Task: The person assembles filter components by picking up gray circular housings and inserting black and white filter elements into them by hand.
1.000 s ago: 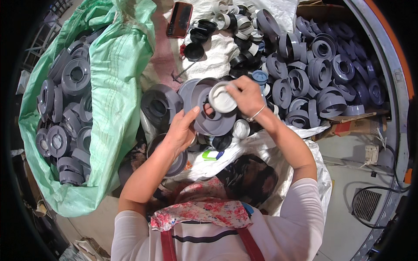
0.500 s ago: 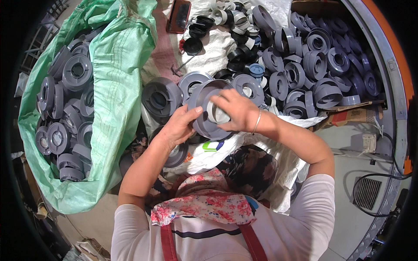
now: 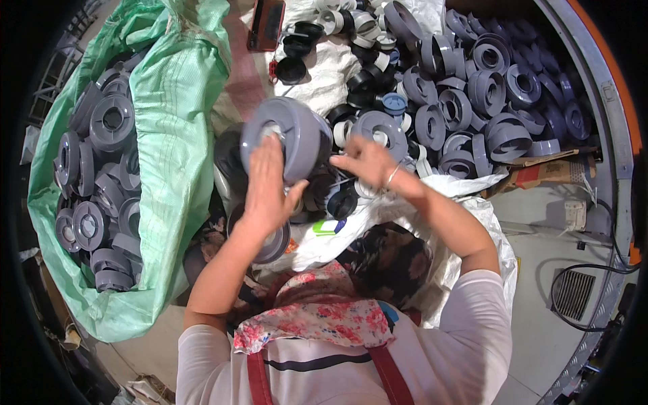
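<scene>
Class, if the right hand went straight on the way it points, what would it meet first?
Pointing left, the right hand would probably meet the grey flanged ring at the left hand, though blur and depth leave that unsure.

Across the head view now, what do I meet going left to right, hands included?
Green woven sack, left hand against a grey plastic flanged ring, right hand, heap of loose grey plastic rings, orange strip at the far right.
</scene>
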`<state>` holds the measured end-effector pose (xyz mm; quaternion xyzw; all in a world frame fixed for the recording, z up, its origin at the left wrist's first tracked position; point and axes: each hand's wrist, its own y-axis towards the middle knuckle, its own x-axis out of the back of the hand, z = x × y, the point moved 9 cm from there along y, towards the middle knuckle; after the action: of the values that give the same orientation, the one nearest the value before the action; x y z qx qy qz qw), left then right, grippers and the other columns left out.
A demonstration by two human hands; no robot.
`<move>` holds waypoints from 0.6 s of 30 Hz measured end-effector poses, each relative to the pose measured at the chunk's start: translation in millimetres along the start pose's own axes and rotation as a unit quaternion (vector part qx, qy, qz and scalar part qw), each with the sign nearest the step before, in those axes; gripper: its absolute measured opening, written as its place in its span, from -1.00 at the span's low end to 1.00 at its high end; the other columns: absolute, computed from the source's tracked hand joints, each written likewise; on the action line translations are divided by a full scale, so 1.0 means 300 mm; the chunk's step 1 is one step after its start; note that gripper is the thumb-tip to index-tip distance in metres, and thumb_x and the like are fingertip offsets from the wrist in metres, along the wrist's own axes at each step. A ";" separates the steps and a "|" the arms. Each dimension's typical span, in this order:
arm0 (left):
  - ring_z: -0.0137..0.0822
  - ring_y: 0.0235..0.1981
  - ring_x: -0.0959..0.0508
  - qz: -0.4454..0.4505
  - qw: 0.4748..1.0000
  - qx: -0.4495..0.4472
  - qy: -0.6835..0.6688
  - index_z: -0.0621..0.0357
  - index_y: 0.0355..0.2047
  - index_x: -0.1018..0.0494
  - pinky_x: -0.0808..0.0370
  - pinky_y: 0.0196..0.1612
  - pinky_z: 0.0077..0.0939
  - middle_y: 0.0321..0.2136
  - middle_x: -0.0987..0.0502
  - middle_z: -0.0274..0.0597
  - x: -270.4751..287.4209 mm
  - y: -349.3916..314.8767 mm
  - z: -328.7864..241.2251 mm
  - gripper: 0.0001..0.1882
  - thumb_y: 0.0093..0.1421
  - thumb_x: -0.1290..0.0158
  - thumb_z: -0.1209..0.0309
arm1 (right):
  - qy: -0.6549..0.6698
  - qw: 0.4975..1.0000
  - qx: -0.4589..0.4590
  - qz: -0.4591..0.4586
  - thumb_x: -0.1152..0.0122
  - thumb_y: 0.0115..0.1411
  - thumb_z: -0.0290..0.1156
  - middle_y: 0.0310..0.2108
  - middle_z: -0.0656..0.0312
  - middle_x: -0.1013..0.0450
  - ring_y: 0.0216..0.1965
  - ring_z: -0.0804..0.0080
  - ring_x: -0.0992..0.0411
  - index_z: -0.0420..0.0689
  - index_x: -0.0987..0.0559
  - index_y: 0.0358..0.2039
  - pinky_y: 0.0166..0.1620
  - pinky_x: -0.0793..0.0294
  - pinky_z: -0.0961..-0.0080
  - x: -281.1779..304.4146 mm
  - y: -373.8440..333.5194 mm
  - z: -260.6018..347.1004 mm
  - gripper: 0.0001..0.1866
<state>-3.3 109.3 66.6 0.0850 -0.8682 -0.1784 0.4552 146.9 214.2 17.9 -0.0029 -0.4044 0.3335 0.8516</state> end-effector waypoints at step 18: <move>-0.23 -0.24 -0.53 -0.004 0.587 0.428 -0.687 0.38 -0.16 -0.32 -0.46 -0.08 -0.30 -0.35 -0.50 -0.06 -0.212 -0.063 0.150 -0.67 0.14 0.07 0.37 | -0.164 0.972 0.094 -0.142 -0.27 -0.11 -0.32 0.09 -0.08 -0.18 0.09 0.05 -0.19 -0.17 -0.20 0.12 0.10 -0.22 0.29 -0.004 0.234 -0.273 -0.25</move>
<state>-4.2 122.0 -12.6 0.1261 -0.8986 0.2065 -0.3660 163.3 289.9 -57.3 0.1890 -0.5019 0.2419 0.8086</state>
